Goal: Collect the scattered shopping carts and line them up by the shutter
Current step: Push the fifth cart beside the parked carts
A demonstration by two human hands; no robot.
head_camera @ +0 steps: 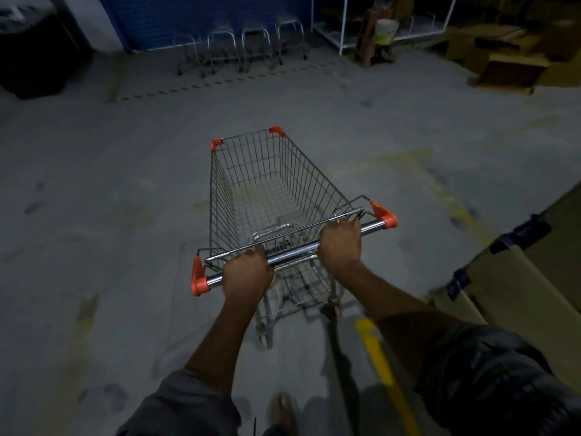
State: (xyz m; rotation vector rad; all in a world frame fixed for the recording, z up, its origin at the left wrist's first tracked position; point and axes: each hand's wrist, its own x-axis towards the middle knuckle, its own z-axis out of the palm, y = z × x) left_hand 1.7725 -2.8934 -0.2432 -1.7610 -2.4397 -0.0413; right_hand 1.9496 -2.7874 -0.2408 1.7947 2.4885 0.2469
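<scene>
A wire shopping cart [267, 184] with orange corner caps stands on the concrete floor right in front of me, its basket empty. My left hand [248, 272] grips the chrome handle bar [292, 251] near its left end. My right hand [341, 242] grips the same bar towards the right end. Far ahead, a row of several carts [239, 47] stands against the blue shutter [204, 17].
A large cardboard box [515, 284] with dark tape stands close on my right. More boxes [509, 64] and a white rack [342, 29] with a bucket sit at the back right. A dark bin [37, 55] is at the back left. Yellow floor lines [383, 372] run beside me.
</scene>
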